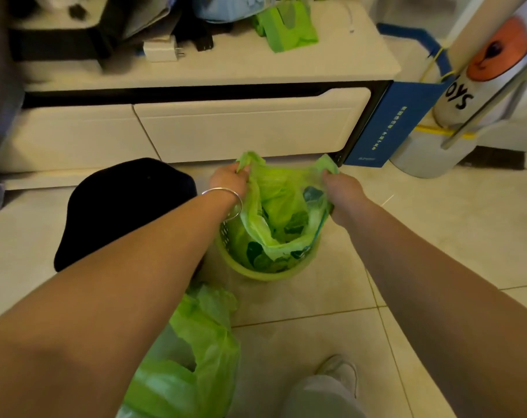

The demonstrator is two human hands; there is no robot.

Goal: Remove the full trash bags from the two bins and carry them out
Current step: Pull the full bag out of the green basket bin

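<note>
Standing over the floor, we have one green bag point(196, 351) lying near our foot, already out. Farther off, our left hand point(229, 179) and right hand point(342, 185) are each closed tight on a top corner of the trash bag point(282, 206), which sits in the little green bin point(265, 267). It looks full of green wrappers. If we pull too fast, the thin bag might rip or tip the bin.
</note>
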